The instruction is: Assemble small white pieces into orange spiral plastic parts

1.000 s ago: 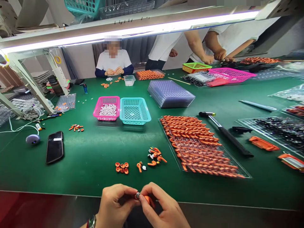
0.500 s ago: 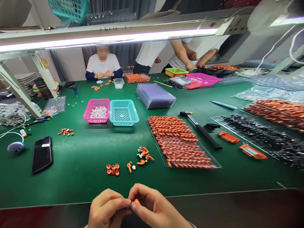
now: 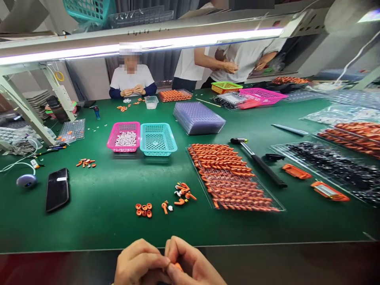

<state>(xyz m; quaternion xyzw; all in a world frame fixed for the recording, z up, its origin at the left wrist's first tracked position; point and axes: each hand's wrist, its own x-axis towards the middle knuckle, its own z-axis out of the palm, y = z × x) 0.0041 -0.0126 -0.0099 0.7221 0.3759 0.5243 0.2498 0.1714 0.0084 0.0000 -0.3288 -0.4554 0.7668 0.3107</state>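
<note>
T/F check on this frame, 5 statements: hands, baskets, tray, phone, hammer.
1. Both hands pinch one small orange part at the near table edge. True: left hand and right hand meet on it.
2. The pink basket holds white pieces. True.
3. The teal basket is full of orange parts. False: it looks nearly empty.
4. The black phone lies right of the tray of orange parts. False: it lies far to the left.
5. The hammer lies inside the tray. False: it rests on the green mat, right of the tray.
</note>
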